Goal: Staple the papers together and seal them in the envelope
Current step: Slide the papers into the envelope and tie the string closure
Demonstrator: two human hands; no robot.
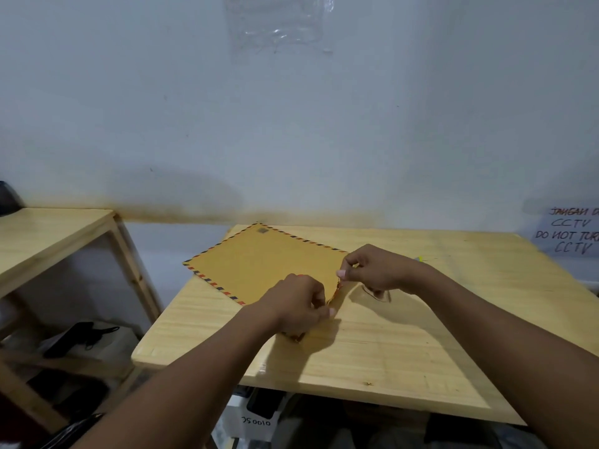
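The brown airmail-bordered envelope (265, 264) lies flat on the wooden table (389, 345), toward its far left corner. My left hand (298, 303) is curled over the envelope's near right end, fingertips pinching that edge. My right hand (376, 270) pinches the same edge a little farther along, thumb and forefinger closed on it. A handwritten sign (570, 234) hangs on the wall at far right, and a wooden shelf (48, 234) stands left of the table.
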